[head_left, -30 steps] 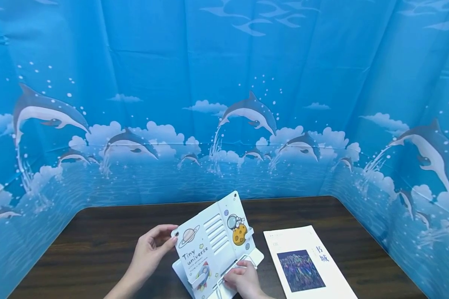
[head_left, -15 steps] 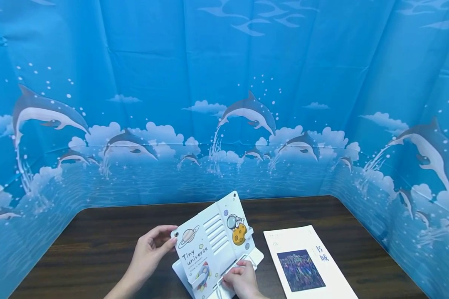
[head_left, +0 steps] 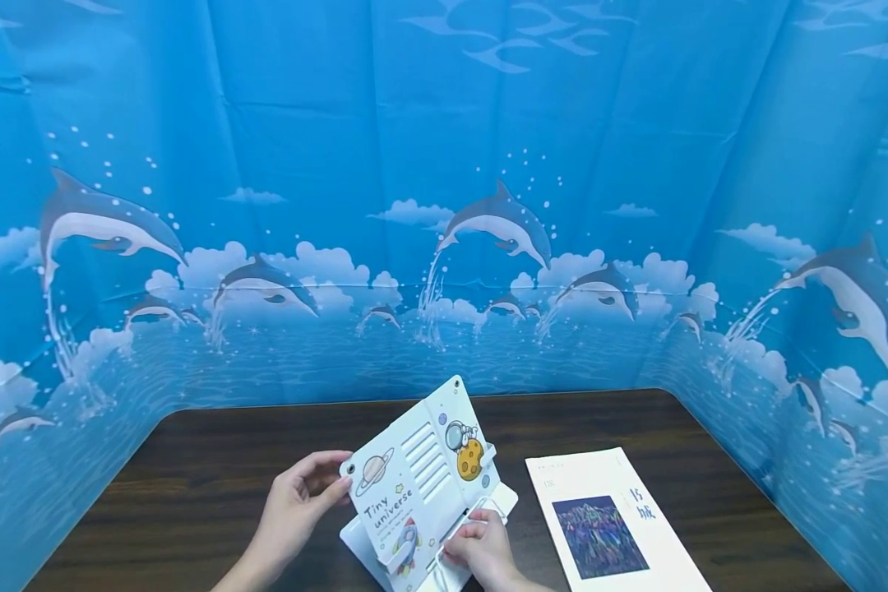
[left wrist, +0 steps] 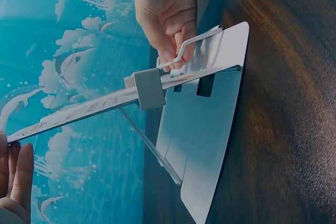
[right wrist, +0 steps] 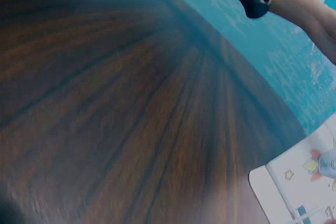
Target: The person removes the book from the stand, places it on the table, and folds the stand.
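A white metal book stand [head_left: 414, 493] with cartoon space prints and "Tiny universe" lettering stands on the table, its panel tilted up from a base plate [left wrist: 210, 119]. My left hand [head_left: 296, 497] pinches the panel's upper left corner between thumb and fingers. At the panel's lower edge, my right hand [head_left: 484, 547] pinches a white wire page holder [left wrist: 197, 39]. A wire prop leg [left wrist: 168, 169] runs behind the panel down to the base in the left wrist view. The right wrist view has only part of the stand, at its lower right; the right hand's fingers are mostly out of it.
A white magazine [head_left: 673, 555] with a dark picture on its cover lies flat to the right of the stand. The dark wooden table [head_left: 207, 477] has rounded far corners. Behind it hangs a blue curtain [head_left: 326, 164] with dolphins.
The head view has shifted slightly. The panel's upper right corner has moved a little to the left, while both hands keep their grips on the stand.
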The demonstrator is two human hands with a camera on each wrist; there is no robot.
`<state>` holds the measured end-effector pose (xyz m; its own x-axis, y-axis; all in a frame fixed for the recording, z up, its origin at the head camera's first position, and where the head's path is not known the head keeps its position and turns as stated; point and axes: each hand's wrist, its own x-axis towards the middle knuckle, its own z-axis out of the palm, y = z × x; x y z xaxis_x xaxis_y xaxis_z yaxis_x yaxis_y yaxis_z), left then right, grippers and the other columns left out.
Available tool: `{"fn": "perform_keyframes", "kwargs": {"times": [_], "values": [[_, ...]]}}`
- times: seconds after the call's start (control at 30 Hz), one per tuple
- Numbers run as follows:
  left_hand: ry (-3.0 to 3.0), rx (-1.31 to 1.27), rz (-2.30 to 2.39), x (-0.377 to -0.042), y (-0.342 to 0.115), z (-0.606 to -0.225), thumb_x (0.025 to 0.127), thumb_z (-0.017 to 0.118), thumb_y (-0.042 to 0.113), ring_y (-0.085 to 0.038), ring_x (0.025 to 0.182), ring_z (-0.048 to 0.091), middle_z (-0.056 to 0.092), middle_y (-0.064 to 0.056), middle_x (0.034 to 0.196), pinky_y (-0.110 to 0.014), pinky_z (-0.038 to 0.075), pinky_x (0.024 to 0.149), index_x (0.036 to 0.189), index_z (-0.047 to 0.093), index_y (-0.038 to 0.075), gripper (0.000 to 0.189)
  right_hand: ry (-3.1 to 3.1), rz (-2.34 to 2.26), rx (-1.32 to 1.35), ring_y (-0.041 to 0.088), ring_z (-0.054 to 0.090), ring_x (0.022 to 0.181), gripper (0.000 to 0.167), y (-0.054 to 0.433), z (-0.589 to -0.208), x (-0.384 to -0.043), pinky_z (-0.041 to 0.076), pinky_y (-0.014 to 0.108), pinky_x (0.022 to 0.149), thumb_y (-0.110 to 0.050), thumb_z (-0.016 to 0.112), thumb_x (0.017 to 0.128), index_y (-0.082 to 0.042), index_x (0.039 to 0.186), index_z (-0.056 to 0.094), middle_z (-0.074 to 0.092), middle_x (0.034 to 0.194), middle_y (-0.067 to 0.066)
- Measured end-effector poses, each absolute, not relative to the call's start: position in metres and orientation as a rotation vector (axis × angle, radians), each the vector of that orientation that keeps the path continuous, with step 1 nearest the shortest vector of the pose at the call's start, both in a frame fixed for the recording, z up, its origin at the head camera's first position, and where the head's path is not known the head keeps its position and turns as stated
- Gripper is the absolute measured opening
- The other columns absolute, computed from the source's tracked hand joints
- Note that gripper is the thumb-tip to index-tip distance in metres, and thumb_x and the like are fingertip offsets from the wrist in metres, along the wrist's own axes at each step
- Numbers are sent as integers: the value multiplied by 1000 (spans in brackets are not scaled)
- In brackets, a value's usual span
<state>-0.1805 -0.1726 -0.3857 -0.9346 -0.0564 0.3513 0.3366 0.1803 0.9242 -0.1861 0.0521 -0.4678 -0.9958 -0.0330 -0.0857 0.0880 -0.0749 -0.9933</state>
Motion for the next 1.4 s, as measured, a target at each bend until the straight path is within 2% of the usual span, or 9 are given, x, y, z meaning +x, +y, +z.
{"fn": "perform_keyframes", "kwargs": {"times": [0.23,0.53,0.93,1.23,1.4], "values": [[-2122,-233,-1851,-175,-167,-387,77,66,-3,-10,73,61,63,-3,90,-27,55,61,103,60,-5,27,2019,-2251,-18,7,57,56,46,58,-471,-192,53,25,58,15,58,67,13,103,29,52,67,0],[-2059,-218,-1863,-165,-157,-391,75,67,-6,-11,71,62,64,-2,89,-29,55,59,102,60,-8,28,2025,-2195,-77,9,54,57,51,65,-472,-198,52,25,57,13,58,63,15,107,31,52,71,2],[-2072,-122,-1835,-157,-147,-391,73,69,-4,-9,69,60,65,-2,86,-27,54,61,103,61,-7,31,2039,-2085,-103,10,54,62,54,73,-468,-210,52,26,60,9,59,65,16,112,33,54,76,6],[-2070,-102,-1892,-152,-142,-390,72,70,-5,-11,71,62,66,-10,92,-26,54,62,104,61,-7,33,2018,-2032,-163,12,56,64,57,79,-467,-218,52,26,61,7,57,64,16,115,34,55,77,6],[-2054,-102,-1936,-151,-139,-390,71,70,-6,-12,70,62,67,-6,88,-27,54,61,103,61,-8,34,1999,-1999,-169,14,55,66,58,83,-466,-223,52,26,61,9,56,65,15,118,34,54,80,6]]}}
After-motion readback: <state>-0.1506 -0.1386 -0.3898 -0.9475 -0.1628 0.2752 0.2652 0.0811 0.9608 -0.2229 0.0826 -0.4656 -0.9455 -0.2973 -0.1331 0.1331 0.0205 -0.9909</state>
